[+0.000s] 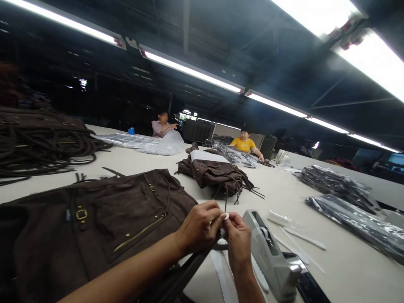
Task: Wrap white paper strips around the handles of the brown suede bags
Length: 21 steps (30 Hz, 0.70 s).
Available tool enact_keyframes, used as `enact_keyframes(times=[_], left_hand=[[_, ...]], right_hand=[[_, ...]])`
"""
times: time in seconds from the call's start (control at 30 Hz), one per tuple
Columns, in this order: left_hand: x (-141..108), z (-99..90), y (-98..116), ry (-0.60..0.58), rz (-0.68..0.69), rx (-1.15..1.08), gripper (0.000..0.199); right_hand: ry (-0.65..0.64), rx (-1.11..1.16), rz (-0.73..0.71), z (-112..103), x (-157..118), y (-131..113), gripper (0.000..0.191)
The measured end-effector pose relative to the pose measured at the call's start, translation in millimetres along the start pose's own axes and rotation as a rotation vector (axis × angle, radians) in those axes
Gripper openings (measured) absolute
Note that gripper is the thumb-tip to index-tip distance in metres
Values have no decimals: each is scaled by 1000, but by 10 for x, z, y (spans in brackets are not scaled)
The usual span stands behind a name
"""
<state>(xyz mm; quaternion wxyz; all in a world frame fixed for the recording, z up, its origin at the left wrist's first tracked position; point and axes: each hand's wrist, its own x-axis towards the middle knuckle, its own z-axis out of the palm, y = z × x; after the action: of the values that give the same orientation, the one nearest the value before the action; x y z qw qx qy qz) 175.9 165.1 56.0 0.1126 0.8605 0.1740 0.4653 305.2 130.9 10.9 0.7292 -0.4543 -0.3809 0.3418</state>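
Note:
My left hand (200,223) and my right hand (239,240) meet fingertip to fingertip, both closed in a pinch. Between them a small white piece (226,216) shows, seemingly the end of a plastic strip; the fingers cover most of it. Under my left forearm lies a dark brown backpack (91,235) with brass buckles and a slanted zip. Its dark strap runs below my hands. Beside my right hand stands a grey tape dispenser (268,252). White strips with wavy edges (219,271) lie beneath my hands on the table.
A folded brown bag with a white band (214,166) lies ahead. More brown bags (38,143) are piled left. Plastic-wrapped packs (353,223) lie right, near loose white strips (306,237). Two people (244,145) (162,126) are across the table (277,189).

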Motion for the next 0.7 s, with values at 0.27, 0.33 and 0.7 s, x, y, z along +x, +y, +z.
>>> enact_keyframes(times=[0.27, 0.33, 0.7], left_hand=[[91, -20, -40, 9, -379, -361, 6], [103, -23, -64, -18, -463, -496, 11], [111, -226, -33, -299, -38, 251, 20]], right_hand=[[2, -383, -290, -76, -34, -128, 32], [-27, -422, -333, -106, -26, -145, 31], [-34, -577, -443, -74, -38, -155, 20]])
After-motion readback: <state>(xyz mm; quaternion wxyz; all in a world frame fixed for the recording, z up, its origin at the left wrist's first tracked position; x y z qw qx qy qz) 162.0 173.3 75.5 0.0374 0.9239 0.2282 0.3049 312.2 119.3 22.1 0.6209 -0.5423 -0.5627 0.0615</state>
